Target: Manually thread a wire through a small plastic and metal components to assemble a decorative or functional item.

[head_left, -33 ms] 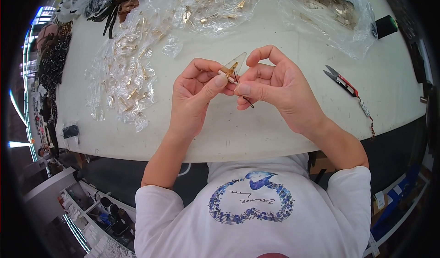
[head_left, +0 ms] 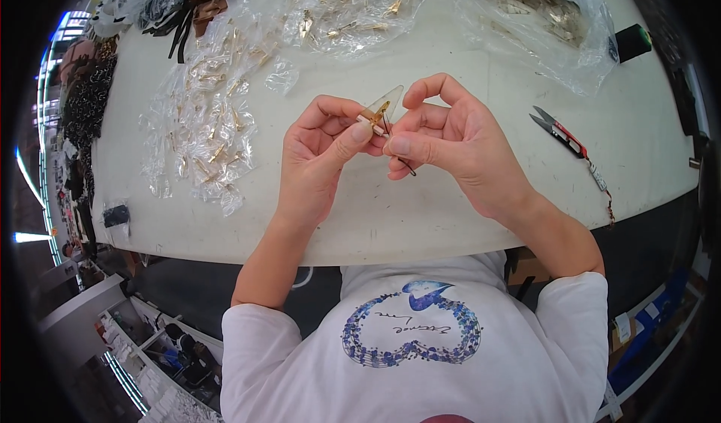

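Observation:
Over the table's near middle, my left hand (head_left: 319,153) pinches a small clear triangular piece with a gold metal fitting (head_left: 388,102) between thumb and fingers. Its pointed end sticks up past the fingertips. My right hand (head_left: 454,141) is close beside it, thumb pressed to a finger on a thin dark cord (head_left: 409,168). The cord runs from the gold fitting, and a loose end hangs below the right fingertips. The right index finger is raised and curved, apart from the piece. How the cord passes through the fitting is hidden by the fingers.
Small clear bags with gold-coloured pieces (head_left: 214,134) spread over the left and back. A large plastic bag (head_left: 571,55) lies at back right beside a dark thread spool (head_left: 633,42). Red-handled thread snips (head_left: 561,134) rest on the right. Dark straps (head_left: 184,21) lie at back left.

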### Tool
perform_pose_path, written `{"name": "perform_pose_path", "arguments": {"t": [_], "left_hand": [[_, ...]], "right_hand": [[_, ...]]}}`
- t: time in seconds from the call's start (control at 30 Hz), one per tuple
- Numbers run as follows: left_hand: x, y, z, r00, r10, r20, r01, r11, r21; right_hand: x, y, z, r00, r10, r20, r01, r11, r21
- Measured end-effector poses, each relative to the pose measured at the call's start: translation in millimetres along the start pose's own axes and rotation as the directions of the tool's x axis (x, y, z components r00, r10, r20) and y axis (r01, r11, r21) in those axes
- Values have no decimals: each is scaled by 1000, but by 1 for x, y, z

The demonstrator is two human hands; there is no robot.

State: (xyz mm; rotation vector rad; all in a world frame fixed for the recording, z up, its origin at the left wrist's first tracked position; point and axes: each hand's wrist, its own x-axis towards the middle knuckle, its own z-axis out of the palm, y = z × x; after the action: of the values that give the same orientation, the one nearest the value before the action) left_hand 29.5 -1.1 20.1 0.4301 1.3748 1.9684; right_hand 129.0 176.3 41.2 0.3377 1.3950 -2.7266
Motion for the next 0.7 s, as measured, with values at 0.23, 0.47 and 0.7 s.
{"name": "perform_pose_path", "arguments": {"t": [0.23,0.47,0.7], "left_hand": [[0,-1,1,999,32,-6,-31,998,50],[-2,-4,3,985,168,-27,-161,970,182],[-4,-9,0,949,314,18,-286,841,459]], "right_hand": [[0,2,-2,1000,-9,1,9,1000,-11],[2,5,-2,1000,11,-22,-11,1000,3],[5,10,-8,999,-32,-34,32,999,-2]]}}
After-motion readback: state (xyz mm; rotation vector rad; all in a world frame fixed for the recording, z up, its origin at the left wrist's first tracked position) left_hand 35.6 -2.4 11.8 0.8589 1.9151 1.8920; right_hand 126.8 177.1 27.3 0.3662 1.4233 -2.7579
